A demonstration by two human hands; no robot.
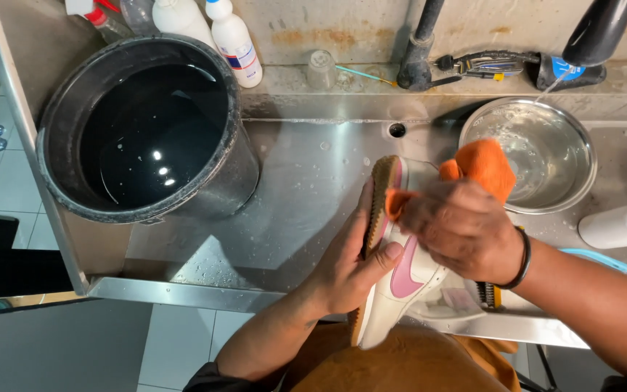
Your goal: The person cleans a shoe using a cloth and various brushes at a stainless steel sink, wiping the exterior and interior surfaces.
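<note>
Slippage is the main risk: left hand (348, 265) grips the wet white shoe (400, 279) by its sole edge. Right hand (459, 229), clenched on the orange cloth (482, 168), presses toward 9 o'clock; hard rubbing may drop it into the steel sink (299, 218).

The left hand (346, 265) grips a white shoe (400, 279) by its tan sole, thumb across the pink side mark. The right hand (462, 229) presses an orange cloth (484, 167) onto the shoe's upper. Beyond the fingers stands a steel bowl (527, 152); left, a black bucket (139, 127) of water.

Bucket (146, 123) left in sink (292, 218), bowl (538, 152) right, shoe (400, 268) between, bottles (235, 40) behind.
</note>
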